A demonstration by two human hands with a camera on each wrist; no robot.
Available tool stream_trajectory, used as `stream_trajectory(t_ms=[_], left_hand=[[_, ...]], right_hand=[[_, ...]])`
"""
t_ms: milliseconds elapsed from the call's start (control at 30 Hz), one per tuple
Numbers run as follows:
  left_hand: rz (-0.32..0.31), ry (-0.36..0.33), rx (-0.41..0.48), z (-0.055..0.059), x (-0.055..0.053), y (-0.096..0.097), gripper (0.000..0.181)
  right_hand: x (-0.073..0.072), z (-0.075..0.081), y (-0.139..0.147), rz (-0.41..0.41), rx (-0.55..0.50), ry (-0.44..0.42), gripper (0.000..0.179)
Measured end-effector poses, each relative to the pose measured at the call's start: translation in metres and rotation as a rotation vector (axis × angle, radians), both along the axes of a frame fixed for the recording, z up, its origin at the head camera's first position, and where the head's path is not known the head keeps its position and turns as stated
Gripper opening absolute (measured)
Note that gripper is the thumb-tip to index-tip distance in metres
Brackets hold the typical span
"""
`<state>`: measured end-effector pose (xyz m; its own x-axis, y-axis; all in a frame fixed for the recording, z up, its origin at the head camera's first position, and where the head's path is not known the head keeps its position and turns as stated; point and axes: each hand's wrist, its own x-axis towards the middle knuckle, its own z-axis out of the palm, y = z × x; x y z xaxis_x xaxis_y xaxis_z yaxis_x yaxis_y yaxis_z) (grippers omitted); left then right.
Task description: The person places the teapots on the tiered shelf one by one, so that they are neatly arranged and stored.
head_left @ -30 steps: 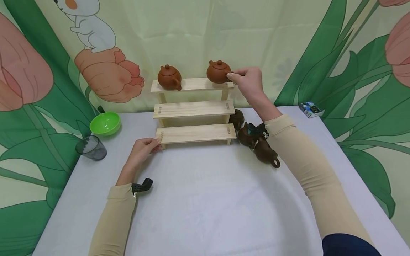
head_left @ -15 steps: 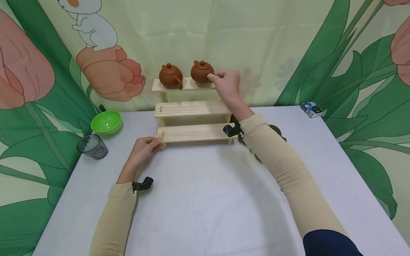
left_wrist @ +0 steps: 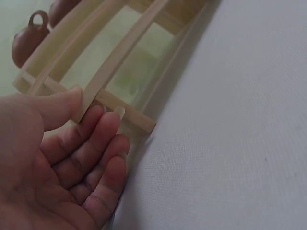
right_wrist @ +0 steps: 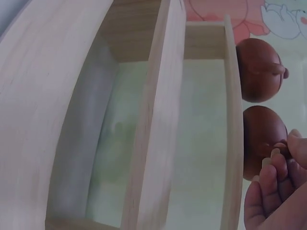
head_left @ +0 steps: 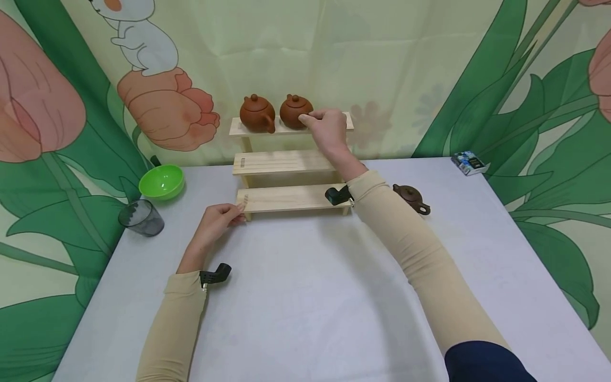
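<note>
A three-tier wooden shelf stand (head_left: 281,199) sits at the back of the table. My left hand (head_left: 214,227) pinches the left end of its lowest board, thumb on top and fingertips beneath, as the left wrist view shows. On the top board are two reddish-brown clay teapots. My right hand (head_left: 328,131) pinches the handle of the right-hand teapot (head_left: 291,111), which sits upright on the board. Close to its left stands the other teapot (head_left: 255,113), with its handle turned toward the front. In the right wrist view, a narrow gap separates the held teapot (right_wrist: 261,127) from its neighbour (right_wrist: 254,72).
A dark brown teapot (head_left: 408,195) shows past my right forearm; other dark teapots there are hidden by the arm. To the left stand a green bowl (head_left: 162,183) and a tilted grey glass (head_left: 142,218). A small box (head_left: 470,163) lies at the back right.
My right hand has brought the right-hand teapot leftward along the top board, close to the other one. The forearm now covers most of the dark teapots. My left hand has stayed on the stand.
</note>
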<state>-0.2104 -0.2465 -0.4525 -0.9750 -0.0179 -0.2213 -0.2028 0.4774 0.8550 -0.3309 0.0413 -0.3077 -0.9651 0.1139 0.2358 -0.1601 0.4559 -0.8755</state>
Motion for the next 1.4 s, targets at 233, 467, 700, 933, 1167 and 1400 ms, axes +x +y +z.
stream_trajectory(t_ms=[233, 467, 700, 933, 1167, 1400], left_hand=[[-0.006, -0.009, 0.009, 0.000, 0.000, 0.000, 0.051], [-0.002, -0.004, 0.019, -0.001, -0.002, 0.002, 0.048], [-0.007, 0.011, 0.036, -0.004, -0.003, 0.004, 0.045], [0.000, 0.004, 0.026, -0.003, -0.003, 0.003, 0.048], [0.009, -0.010, 0.021, -0.001, -0.003, 0.002, 0.048], [0.010, 0.001, 0.018, -0.002, -0.003, 0.000, 0.048]], right_hand=[[0.002, 0.000, 0.002, 0.033, -0.012, 0.005, 0.023], [0.004, 0.002, 0.009, 0.080, -0.005, 0.004, 0.023], [0.005, 0.006, 0.025, 0.132, -0.017, -0.051, 0.027], [0.010, 0.013, 0.046, 0.167, 0.012, -0.054, 0.031], [0.014, 0.015, 0.067, 0.176, 0.063, -0.023, 0.031], [0.021, 0.010, 0.093, 0.183, 0.145, -0.005, 0.032]])
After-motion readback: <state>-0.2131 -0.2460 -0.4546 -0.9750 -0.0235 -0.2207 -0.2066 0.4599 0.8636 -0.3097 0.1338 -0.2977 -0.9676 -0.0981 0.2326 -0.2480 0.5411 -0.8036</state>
